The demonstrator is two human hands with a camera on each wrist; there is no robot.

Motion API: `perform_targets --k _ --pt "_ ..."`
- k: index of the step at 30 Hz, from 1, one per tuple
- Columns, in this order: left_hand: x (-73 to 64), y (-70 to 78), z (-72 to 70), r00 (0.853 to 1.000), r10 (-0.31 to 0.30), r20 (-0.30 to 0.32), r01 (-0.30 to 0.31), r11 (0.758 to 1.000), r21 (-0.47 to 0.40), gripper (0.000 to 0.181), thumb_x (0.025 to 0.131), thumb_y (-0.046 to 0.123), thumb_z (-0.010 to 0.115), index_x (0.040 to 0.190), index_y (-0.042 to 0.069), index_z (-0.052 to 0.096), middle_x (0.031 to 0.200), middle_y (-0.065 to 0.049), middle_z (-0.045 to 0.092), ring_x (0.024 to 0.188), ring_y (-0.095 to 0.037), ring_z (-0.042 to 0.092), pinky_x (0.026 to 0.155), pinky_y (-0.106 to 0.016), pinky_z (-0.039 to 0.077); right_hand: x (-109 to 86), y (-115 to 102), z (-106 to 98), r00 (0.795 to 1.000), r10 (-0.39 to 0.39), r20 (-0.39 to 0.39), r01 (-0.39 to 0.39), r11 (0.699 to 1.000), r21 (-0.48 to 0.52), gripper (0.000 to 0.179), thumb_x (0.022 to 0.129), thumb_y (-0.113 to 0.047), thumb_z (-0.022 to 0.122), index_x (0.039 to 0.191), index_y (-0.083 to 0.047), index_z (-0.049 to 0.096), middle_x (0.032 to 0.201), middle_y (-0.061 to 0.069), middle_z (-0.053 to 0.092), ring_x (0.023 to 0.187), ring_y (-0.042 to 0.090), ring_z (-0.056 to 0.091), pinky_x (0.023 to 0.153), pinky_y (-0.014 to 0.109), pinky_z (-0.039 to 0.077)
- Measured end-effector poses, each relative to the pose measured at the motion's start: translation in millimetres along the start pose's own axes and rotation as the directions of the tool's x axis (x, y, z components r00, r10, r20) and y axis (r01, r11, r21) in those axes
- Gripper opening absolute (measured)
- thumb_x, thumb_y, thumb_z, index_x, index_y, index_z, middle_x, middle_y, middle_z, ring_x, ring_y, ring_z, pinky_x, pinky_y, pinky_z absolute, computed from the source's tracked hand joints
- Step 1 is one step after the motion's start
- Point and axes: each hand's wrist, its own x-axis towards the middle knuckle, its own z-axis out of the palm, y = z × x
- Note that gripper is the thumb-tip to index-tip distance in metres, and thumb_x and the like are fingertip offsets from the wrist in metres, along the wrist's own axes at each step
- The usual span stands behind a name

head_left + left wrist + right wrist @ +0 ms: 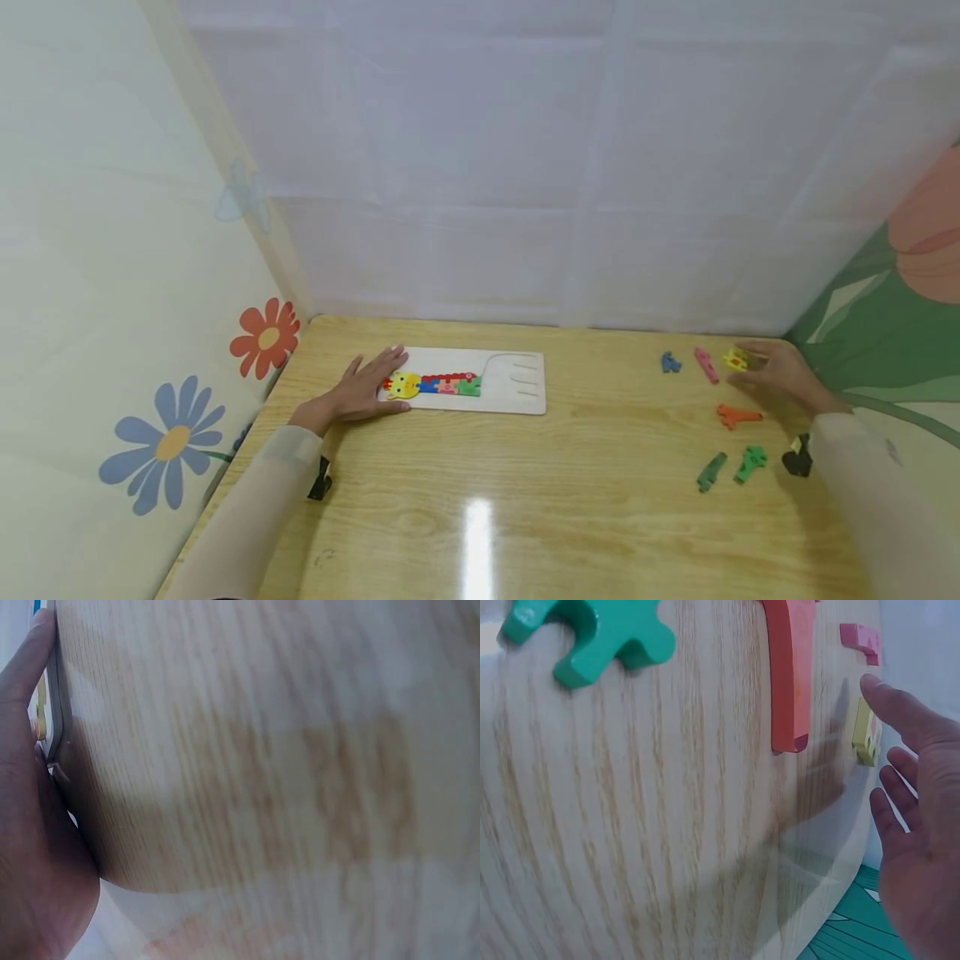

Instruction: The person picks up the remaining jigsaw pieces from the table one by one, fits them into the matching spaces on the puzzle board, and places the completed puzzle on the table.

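Note:
My left hand [358, 392] rests on the left end of a white puzzle board [450, 358], fingers spread over its top edge and thumb along its lower edge. Part of a giraffe lies in the board: a yellow head piece [405, 385], then blue, pink and green neck pieces [448, 386] with a red mane. At the far right, my right hand [780, 371] reaches to a yellow puzzle piece [736, 360] on the table. In the right wrist view, this piece [865, 733] shows between the extended thumb and the loosely bent fingers, which stand apart.
Around the right hand lie a pink piece [706, 365], a blue piece [671, 362], an orange piece [738, 417], a green piece [751, 463] and a dark green piece [711, 472]. A white cloth wall [465, 208] borders the wooden table [585, 500] at the back.

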Motion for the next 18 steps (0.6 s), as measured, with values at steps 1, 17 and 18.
perform_targets --k 1,17,18 --pt "0.0 -0.1 -0.1 1.000 -0.002 0.003 0.002 1.000 0.002 0.107 0.093 0.067 0.067 0.170 0.011 0.021 0.178 -0.014 0.012 0.164 -0.038 0.008 0.125 -0.071 -0.006 0.1 0.6 0.1 1.000 -0.013 -0.008 0.013 1.000 -0.009 0.072 0.088 -0.022 0.088 0.138 0.018 0.056 0.140 0.043 0.053 0.117 0.064 0.059 0.098 0.073 0.048" --pt "-2.2 2.9 -2.8 1.000 -0.008 0.004 0.008 1.000 -0.008 0.105 0.093 0.066 0.068 0.170 0.011 0.022 0.178 -0.014 0.013 0.164 -0.039 0.008 0.125 -0.071 -0.006 0.5 9.5 1.4 0.998 -0.065 -0.020 0.064 0.997 -0.048 0.064 0.091 -0.021 0.086 0.136 0.015 0.059 0.135 0.040 0.060 0.110 0.058 0.065 0.093 0.070 0.052" --pt "-2.5 3.5 -3.2 1.000 -0.009 0.006 0.009 1.000 -0.014 0.106 0.093 0.066 0.068 0.170 0.011 0.022 0.178 -0.014 0.013 0.164 -0.039 0.008 0.125 -0.071 -0.006 0.3 9.9 1.8 0.997 -0.067 -0.024 0.066 0.996 -0.056 0.063 0.091 -0.022 0.086 0.136 0.015 0.060 0.135 0.040 0.060 0.110 0.058 0.065 0.094 0.070 0.052"
